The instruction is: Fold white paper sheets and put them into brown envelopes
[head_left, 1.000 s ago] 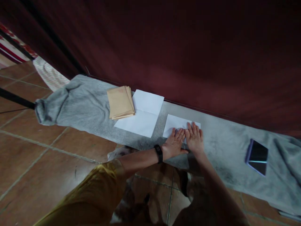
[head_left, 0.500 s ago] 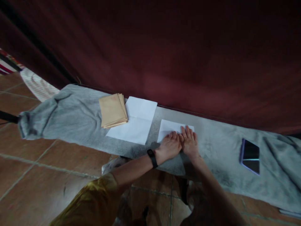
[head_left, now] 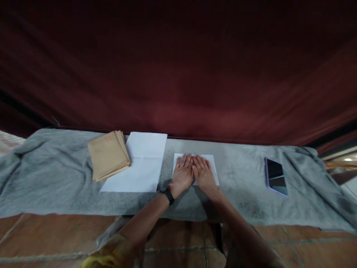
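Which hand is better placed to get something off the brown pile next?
Probably the left hand: it's nearer the brown pile, with the big paper between them. The right hand is farther away, on the left hand's other side. Both hands rest on the small paper.

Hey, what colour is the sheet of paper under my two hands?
White; the paper shows best in the head view.

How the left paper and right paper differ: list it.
The left paper looks larger than the right paper. The left paper lies partly under the brown stack; the right paper lies under the left hand and right hand. Both are white, on grey cloth.
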A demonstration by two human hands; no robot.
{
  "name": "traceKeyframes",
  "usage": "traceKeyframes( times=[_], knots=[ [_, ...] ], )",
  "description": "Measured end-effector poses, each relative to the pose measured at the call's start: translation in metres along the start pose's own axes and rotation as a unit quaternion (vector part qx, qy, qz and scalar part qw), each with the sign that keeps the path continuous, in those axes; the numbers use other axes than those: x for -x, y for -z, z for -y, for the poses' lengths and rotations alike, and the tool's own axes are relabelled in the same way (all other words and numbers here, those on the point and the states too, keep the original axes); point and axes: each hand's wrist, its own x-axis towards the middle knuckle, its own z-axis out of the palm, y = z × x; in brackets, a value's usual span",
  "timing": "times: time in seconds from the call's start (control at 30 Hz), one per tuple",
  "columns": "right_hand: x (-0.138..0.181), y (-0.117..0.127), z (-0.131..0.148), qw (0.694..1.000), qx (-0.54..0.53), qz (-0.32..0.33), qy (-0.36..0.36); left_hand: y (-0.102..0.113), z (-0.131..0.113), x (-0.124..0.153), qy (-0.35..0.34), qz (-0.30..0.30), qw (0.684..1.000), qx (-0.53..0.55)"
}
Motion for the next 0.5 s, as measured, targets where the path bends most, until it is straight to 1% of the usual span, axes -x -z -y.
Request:
traceKeyframes(
  times=[0.17, 0.4, 0.5],
  knots=[
    [-0.002, -0.005, 0.003, 0.999, 0.004, -0.027, -0.033, 0.0, 0.01, -0.002, 0.028, -0.004, 1.0, 0.002],
    [0.002, -0.002, -0.006, 0.998, 0.018, -0.025, -0.061, 0.002, 0.02, 0.001, 0.075, -0.015, 0.997, -0.012],
    [0.005, -0.001, -0.012, 0.997, 0.022, -0.037, -0.068, 0.003, 0.021, 0.003, 0.087, -0.014, 0.996, -0.016]
  ],
)
